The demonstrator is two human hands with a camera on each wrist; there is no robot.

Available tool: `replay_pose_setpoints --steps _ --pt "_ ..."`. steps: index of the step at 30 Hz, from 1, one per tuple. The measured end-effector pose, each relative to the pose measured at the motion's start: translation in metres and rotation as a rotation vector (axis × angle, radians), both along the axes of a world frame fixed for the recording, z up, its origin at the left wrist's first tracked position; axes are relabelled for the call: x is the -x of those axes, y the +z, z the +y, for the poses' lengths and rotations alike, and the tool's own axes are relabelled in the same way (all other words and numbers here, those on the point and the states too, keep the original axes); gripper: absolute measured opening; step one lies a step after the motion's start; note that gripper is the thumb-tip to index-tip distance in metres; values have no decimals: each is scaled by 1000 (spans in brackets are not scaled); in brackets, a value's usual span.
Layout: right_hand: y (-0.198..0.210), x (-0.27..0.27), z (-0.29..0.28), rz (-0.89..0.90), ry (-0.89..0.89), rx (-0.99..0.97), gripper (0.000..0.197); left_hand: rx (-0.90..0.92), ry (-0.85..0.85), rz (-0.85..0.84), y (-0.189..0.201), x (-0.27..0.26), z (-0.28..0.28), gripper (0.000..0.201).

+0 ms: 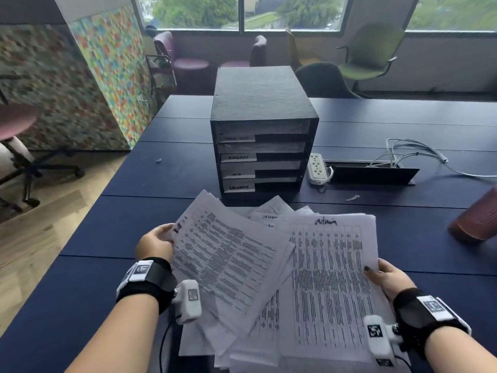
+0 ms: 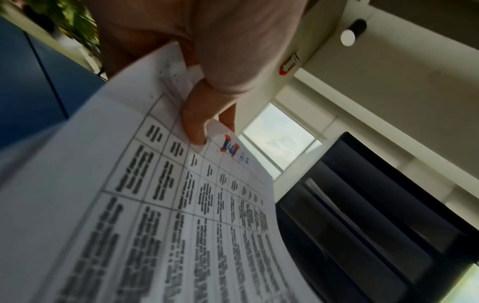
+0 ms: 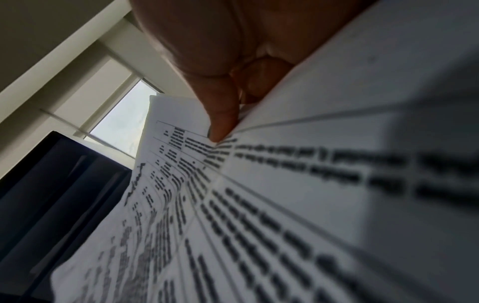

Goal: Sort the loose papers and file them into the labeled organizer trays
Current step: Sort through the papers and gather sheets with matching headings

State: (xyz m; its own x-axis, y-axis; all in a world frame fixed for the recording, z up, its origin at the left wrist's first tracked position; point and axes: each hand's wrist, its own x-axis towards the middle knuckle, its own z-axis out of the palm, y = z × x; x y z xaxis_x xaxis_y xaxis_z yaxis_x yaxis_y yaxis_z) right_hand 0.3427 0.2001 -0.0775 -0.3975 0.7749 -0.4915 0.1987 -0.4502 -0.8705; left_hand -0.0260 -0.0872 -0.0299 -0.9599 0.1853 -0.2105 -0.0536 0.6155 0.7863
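Observation:
A fanned bundle of printed papers [image 1: 274, 278] is held above the dark blue table [image 1: 88, 292]. My left hand [image 1: 157, 242] pinches the upper left edge of a text sheet marked "H.R" [image 1: 228, 254], thumb on top [image 2: 194, 123]. My right hand [image 1: 387, 278] grips the right edge of a stack topped by a table sheet headed "admin" [image 1: 333, 278], thumb pressed on it [image 3: 220, 123]. Sheets marked "security" [image 1: 269, 218] peek out between them. The black organizer [image 1: 262, 127] stands just behind, with labelled trays; "ADMIN" [image 1: 238, 157] is readable.
A white power strip [image 1: 317, 168] and cables [image 1: 411, 154] lie right of the organizer beside a black cable flap [image 1: 373, 175]. A reddish-brown object [image 1: 478, 219] sits at the right edge. Chairs stand beyond the table by the windows.

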Motion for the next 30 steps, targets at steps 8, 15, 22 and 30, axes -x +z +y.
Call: replay_pose_setpoints --steps 8,15,22,30 --pt "25 0 -1 296 -13 175 26 -321 -32 -162 9 -5 5 39" --pt "30 25 -11 295 60 160 40 -271 -299 -243 1 -44 45 30" --pt "6 20 -16 107 57 55 103 149 -709 264 -21 -79 69 6" --pt "-1 20 -11 -10 110 -75 94 63 -880 -37 -32 -91 70 31"
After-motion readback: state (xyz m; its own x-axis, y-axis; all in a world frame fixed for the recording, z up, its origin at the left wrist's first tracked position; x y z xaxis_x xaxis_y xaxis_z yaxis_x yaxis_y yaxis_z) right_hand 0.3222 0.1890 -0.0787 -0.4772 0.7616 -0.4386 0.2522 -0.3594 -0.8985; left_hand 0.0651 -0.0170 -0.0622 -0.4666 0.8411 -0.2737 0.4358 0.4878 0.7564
